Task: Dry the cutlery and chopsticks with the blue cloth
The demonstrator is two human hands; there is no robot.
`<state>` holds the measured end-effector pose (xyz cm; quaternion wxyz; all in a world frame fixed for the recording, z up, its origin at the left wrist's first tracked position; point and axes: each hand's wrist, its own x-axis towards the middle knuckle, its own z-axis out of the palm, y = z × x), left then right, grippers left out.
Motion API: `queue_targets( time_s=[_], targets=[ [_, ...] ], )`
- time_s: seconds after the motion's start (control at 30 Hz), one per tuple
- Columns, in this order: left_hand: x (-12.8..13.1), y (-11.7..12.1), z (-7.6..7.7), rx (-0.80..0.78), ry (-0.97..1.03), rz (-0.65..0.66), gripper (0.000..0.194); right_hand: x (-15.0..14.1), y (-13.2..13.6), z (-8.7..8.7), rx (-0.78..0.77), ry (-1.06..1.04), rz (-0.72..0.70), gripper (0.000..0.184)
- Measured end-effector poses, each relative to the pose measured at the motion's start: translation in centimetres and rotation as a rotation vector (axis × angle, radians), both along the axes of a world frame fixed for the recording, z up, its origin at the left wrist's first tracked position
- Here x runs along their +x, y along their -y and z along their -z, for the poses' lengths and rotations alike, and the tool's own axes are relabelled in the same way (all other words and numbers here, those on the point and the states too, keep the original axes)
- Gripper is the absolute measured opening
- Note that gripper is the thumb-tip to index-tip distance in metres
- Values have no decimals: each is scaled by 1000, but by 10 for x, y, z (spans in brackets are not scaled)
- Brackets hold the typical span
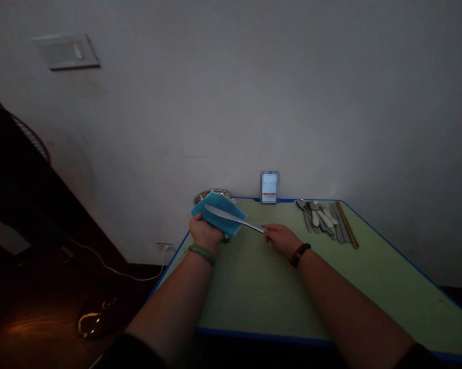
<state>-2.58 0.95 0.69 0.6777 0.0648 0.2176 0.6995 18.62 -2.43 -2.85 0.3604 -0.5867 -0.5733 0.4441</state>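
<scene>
You are facing a pale wall (231,102) that is rising behind a green-topped table (261,292) with blue edging, which is stretching away from you at 12 o'clock. Out at 10 o'clock, a dark wooden surface (34,312) is catching a warm glow, and a white cable (115,271) is running across it toward a wall outlet (164,247). Up at 11 o'clock, a wall plate (66,51) is sitting high on the wall. Along the table's far edge, a blurred, upright card (269,187) is standing at 12 o'clock, and a steel dish (212,193) is peeking out just behind your left hand. At 1 o'clock, a row of spoons and other cutlery (317,218) is lying beside a pair of wooden chopsticks (346,224). Your left hand (205,233) is closing around a folded blue cloth (219,207) — a snug grip, with the cloth bunched up against your palm. Your right hand (282,240) is pinching the end of a steel table knife's handle in a narrow grip. That table knife (233,218) is spanning the gap between your hands above the tabletop — its blade is lying across the cloth.
</scene>
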Motion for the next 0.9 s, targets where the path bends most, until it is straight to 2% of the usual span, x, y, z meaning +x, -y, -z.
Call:
queue_targets(
  time_s=[0.2, 0.33, 0.57, 0.73, 0.9],
  targets=[
    [5, 2, -4, 2, -26, -17, 58, -4, 10, -13, -48, 180, -104, 26],
    [5, -1, -1, -26, -52, -15, 56, -3, 8, -21, -81, 208, -150, 26],
    [4, -2, 6, -23, -23, 57, 54, 6, 5, -38, -105, 249, -127, 25],
    [13, 5, -1, -66, -73, 56, 51, 8, 14, -26, -207, 47, -78, 19],
    [13, 4, -3, -86, -55, 38, 48, 12, 19, -15, -162, 13, -38, 21]
  ],
)
